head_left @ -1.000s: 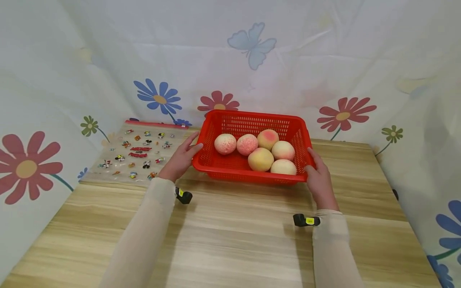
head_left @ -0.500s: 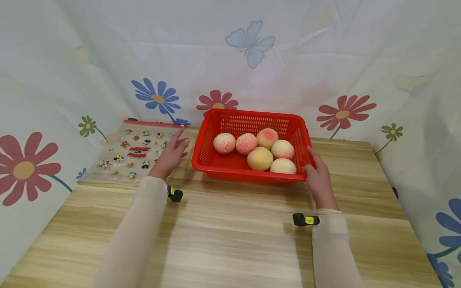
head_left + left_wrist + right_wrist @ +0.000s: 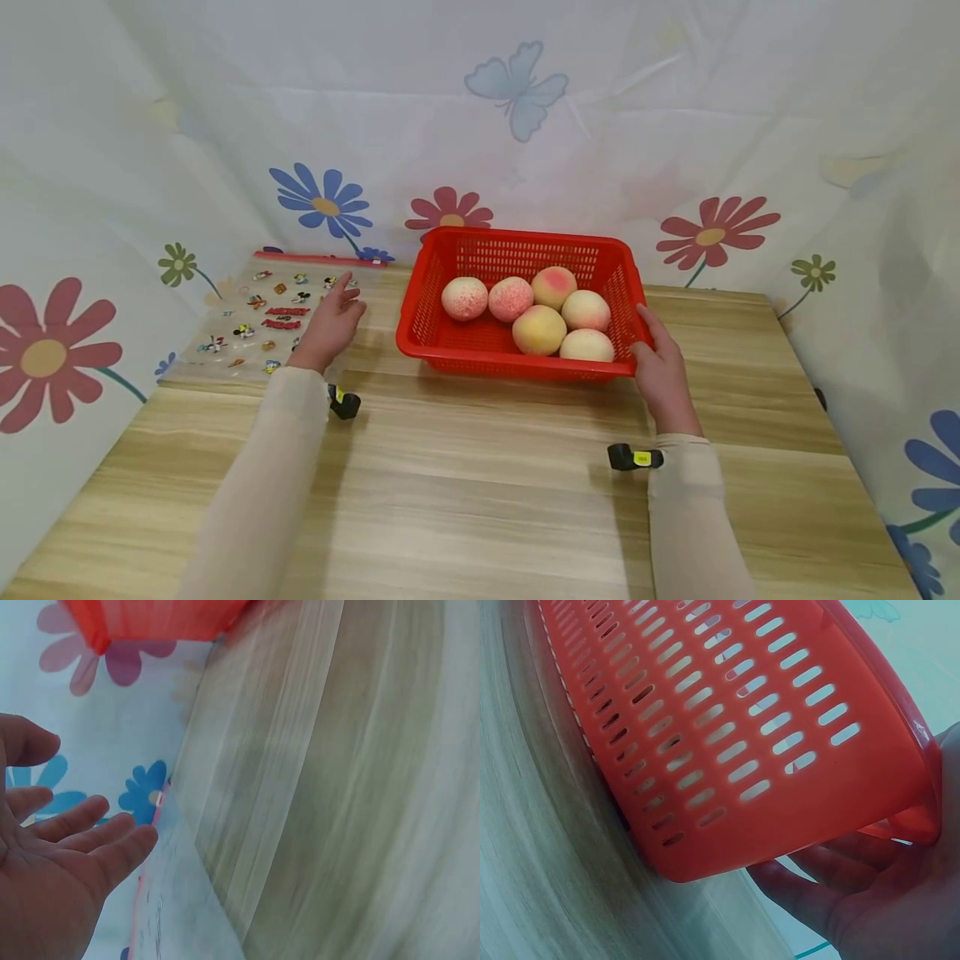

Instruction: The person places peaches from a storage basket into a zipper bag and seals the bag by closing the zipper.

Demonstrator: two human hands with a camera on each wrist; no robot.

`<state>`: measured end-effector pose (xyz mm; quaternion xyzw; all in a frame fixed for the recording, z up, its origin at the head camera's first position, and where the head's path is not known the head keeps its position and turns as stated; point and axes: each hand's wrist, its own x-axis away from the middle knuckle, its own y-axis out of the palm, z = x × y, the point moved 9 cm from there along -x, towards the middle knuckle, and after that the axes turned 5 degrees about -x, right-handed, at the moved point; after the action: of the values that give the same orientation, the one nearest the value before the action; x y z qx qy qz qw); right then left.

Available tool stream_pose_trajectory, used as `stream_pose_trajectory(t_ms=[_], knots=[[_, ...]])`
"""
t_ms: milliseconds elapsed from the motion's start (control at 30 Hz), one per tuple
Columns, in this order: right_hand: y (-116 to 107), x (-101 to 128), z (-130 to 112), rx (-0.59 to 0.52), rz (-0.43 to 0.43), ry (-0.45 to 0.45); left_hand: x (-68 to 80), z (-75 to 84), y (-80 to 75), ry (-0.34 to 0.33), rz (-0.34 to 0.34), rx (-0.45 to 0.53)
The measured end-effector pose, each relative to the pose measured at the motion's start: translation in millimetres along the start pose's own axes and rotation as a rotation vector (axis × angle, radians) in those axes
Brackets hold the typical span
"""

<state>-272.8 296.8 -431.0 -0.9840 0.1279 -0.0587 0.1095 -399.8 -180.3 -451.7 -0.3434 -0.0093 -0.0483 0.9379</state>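
Observation:
A red plastic basket (image 3: 487, 358) with slotted walls holds several peaches (image 3: 540, 330), some pale with pink speckles, others yellowish. My right hand (image 3: 663, 377) grips the basket's right end, thumb at the rim; in the right wrist view its fingers (image 3: 799, 892) curl under the rim outside the slotted wall. Over to the left, my left hand (image 3: 327, 327) is apart from the basket, palm facing it, with nothing in its loosely extended fingers. In the head view that hand overlaps the right part of a clear zip bag (image 3: 247, 287) printed with cartoon figures and a red zip strip.
A wood-grain table (image 3: 480, 500) lies under everything. Behind and at both sides hangs a white cloth (image 3: 600, 167) with flower and butterfly prints. The basket stands near the table's back edge, close to the cloth, with the bag to its left.
My left hand has let go of the basket's left end and moved left over the bag. My right hand stays on the right end, and the basket holds its place.

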Motion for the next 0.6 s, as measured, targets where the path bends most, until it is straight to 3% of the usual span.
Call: stream_pose_trajectory(t_ms=[333, 600], knots=[[-1.2, 0.0, -0.1, -0.002, 0.004, 0.001, -3.3, -13.5, -16.0, -0.035, 0.001, 0.007], [-1.0, 0.8, 1.7, 0.001, 0.002, 0.014, -4.1, -19.8, -31.5, -0.074, 0.015, -0.099]])
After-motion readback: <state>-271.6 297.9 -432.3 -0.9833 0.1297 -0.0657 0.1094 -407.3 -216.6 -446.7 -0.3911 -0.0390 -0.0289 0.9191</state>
